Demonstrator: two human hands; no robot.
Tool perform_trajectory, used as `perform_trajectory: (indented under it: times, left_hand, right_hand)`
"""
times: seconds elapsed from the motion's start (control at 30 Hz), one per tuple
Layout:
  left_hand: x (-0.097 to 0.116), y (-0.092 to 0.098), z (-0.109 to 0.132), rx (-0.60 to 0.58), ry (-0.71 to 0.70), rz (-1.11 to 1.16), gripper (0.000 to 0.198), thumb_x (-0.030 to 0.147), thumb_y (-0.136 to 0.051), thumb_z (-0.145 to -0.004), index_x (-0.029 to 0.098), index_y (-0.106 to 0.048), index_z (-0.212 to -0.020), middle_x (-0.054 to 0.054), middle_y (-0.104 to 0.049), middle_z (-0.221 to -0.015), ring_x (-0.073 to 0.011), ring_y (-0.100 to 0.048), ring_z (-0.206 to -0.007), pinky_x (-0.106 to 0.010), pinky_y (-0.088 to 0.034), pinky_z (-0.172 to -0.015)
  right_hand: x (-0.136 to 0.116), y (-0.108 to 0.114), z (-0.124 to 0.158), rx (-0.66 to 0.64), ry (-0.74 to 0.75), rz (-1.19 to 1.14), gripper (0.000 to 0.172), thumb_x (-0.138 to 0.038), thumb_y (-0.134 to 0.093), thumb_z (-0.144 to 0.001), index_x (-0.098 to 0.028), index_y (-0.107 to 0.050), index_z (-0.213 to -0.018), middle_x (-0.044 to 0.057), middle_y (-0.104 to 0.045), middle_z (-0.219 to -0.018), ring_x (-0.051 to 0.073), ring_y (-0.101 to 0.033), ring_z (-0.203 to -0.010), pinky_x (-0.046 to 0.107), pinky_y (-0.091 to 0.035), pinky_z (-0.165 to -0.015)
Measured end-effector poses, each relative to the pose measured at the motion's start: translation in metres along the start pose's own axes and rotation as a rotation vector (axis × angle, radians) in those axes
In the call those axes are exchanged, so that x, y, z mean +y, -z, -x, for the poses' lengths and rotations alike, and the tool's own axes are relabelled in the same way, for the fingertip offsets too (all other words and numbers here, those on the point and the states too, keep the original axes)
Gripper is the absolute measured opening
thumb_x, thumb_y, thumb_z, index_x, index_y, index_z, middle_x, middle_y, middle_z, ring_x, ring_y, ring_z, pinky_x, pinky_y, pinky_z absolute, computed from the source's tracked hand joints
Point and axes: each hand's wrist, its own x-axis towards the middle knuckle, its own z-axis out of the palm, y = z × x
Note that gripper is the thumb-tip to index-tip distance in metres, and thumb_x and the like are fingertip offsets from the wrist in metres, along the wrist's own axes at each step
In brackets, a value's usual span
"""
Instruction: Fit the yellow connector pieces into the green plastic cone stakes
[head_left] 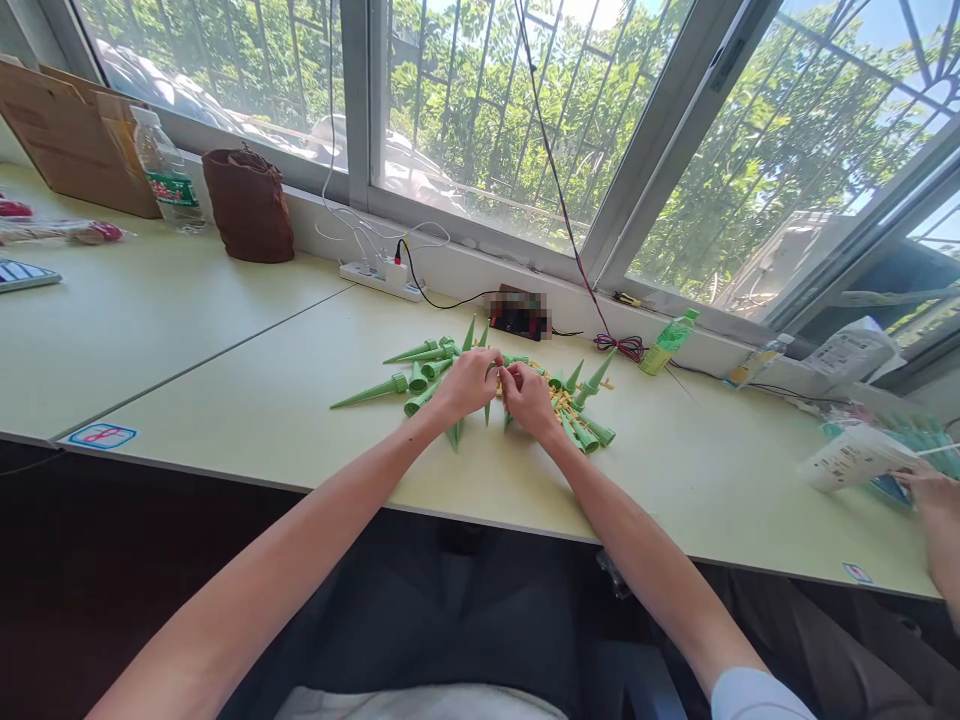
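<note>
My left hand [471, 382] and my right hand [529, 396] meet above the middle of the table, fingertips pinched close together. Whatever is between their fingers is too small and covered to make out. Around and under them lie several green plastic spikes [371, 392], pointed at one end and with a wider, hollow end. Some of these are to the left of my left hand, others to the right of my right hand, such as a tilted green spike [595, 380]. Small yellow plastic pieces [564, 408] are heaped among the spikes beside my right hand.
Behind the spikes are a dark device [517, 318], a white power strip [381, 280] and a green bottle [669, 342]. A brown bag [249, 205] and a clear bottle [169, 175] stand at left. Another person's hand [934, 490] touches a white packet [855, 455] at right.
</note>
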Motion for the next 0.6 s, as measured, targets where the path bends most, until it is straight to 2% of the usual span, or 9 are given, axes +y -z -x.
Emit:
perform_trajectory:
  times: [0.27,0.6]
  left_hand:
    - [0.0002,-0.0005,0.0009,0.002,-0.004,0.005,0.024,0.014,-0.043,-0.085,0.017,-0.066,-0.090,-0.008,-0.068,-0.091,-0.0210,-0.062,-0.084,-0.031,-0.047,-0.078]
    - [-0.0011,-0.0016,0.0004,0.002,-0.011,-0.007,0.023,0.015,-0.043,-0.085,0.017,-0.066,-0.089,-0.008,-0.068,-0.089,-0.0212,-0.061,-0.083,-0.032,-0.047,-0.076]
  right_hand:
    - [0.0010,-0.0002,-0.0005,-0.003,0.018,0.017,0.035,-0.045,-0.042,-0.094,-0.023,-0.047,-0.068,0.001,-0.056,-0.056,0.016,-0.050,-0.053,0.027,-0.038,-0.058]
    - [-0.0036,0.0013,0.0017,-0.010,0.034,0.017,0.033,-0.040,-0.042,-0.094,-0.023,-0.046,-0.066,0.000,-0.056,-0.054,0.016,-0.050,-0.052,0.027,-0.038,-0.058]
